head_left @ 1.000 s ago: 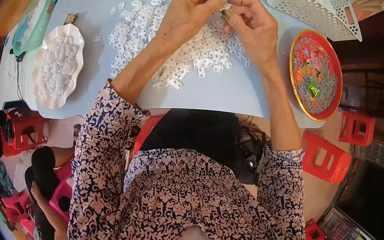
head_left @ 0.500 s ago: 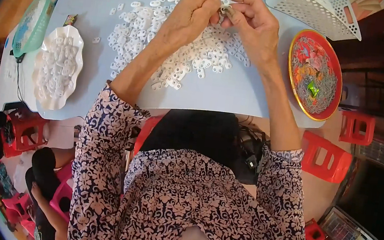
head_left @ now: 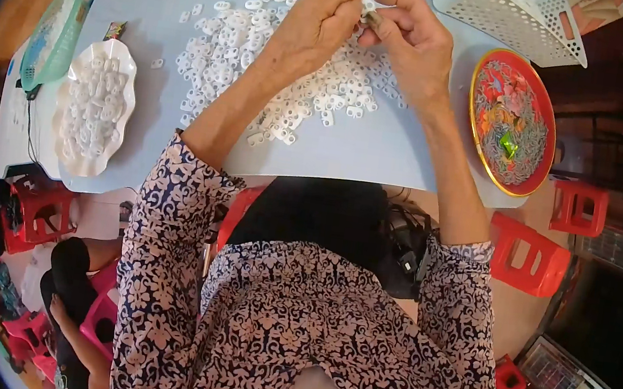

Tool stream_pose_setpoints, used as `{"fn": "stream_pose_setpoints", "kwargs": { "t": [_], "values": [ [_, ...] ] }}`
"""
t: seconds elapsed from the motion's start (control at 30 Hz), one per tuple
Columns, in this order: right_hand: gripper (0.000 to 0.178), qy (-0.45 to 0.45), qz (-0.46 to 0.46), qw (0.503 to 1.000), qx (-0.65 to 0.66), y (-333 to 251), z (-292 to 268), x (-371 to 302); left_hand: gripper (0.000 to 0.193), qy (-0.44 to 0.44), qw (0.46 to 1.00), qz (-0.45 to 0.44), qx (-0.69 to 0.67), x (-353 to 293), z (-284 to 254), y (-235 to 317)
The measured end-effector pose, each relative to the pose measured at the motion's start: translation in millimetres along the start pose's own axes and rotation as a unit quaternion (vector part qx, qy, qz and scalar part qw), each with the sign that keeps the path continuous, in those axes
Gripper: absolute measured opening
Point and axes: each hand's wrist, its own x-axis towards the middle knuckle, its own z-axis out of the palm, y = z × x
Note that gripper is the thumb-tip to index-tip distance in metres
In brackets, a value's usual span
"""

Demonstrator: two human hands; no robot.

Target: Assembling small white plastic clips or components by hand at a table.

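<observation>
Left hand [head_left: 320,24] and right hand [head_left: 423,48]: fingertips closed on one piece [head_left: 365,13], mostly hidden, above the surface [head_left: 403,155]; unit appears in progress, pile [head_left: 225,45] remains, plate [head_left: 131,88] loaded

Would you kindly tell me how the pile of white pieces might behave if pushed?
The pile would probably spread and slide, as its pieces lie loose on the table. Single pieces seem unlikely to roll, looking flat and oblong. Each is likely light, being small.
</observation>
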Motion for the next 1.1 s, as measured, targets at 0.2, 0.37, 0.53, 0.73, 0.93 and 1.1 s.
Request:
{"fn": "stream_pose_setpoints", "kwargs": {
  "t": [0.2,0.37,0.53,0.73,0.93,1.1],
  "values": [
    [0.03,-0.014,-0.01,1.0,0.005,1.5,-1.9,2.5,0.025,0.002,0.996,-0.042,-0.076,-0.6,-0.8,5.9],
    [0.033,-0.03,-0.042,0.997,-0.062,8.7,-4.1,1.6,0.026,-0.005,0.996,-0.032,-0.079,0.3,1.3,-0.9],
    [0.034,-0.024,-0.071,0.993,-0.094,14.9,-6.7,2.0,0.026,-0.012,0.997,-0.014,-0.081,0.6,5.0,-6.3],
    [0.033,-0.019,-0.126,0.979,-0.157,10.8,-7.1,3.4,0.025,0.007,0.995,0.009,-0.099,-0.8,8.2,-7.1],
    [0.028,-0.022,-0.147,0.969,-0.195,5.7,-4.0,3.1,0.022,0.019,0.998,0.028,-0.044,-2.2,7.7,-10.4],
    [0.023,-0.019,-0.132,0.971,-0.199,4.6,-5.0,1.3,0.021,0.027,0.998,0.053,-0.01,-3.8,9.3,-1.6]
  ]
}}
